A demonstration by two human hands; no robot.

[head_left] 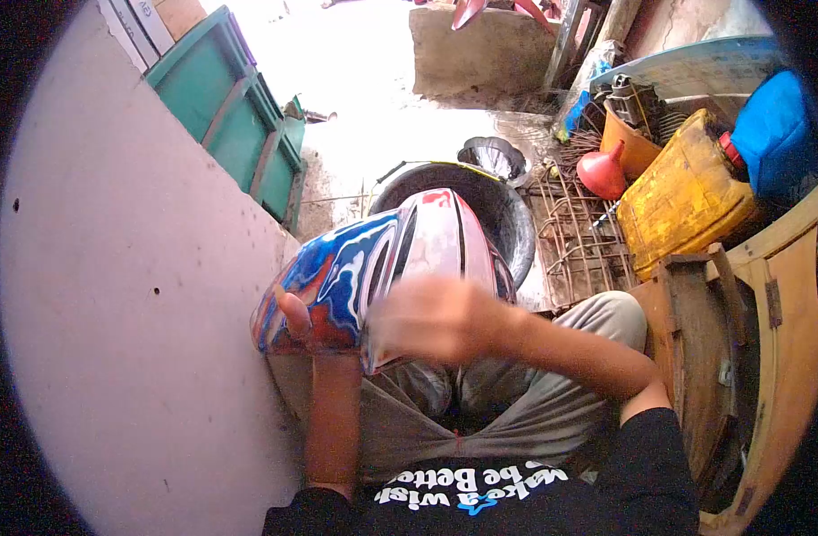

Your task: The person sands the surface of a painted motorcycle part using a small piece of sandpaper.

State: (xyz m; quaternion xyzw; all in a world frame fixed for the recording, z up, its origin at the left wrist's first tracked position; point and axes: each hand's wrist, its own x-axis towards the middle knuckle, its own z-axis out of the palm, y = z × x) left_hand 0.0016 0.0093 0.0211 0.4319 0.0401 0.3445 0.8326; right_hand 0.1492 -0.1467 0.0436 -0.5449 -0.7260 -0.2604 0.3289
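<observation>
A glossy painted shell [436, 234] with blue, red, white and black swirls rests across my lap, in front of a black tub [516, 241]. My left hand [303, 323] holds its near left edge; the thumb shows on this side, and the other fingers are hidden by the shell. Over the shell's near right part is my right hand [440, 320], bent inward at the wrist and smeared by motion. Its fingers look curled, but I cannot make out whether anything is in them.
A pale wall [141, 268] runs close along my left, with a green panel [221, 116] beyond it. To the right stand a wire rack [574, 237], a red funnel [603, 171], a yellow jerrycan [690, 201], a blue container [775, 134] and wooden furniture [784, 339].
</observation>
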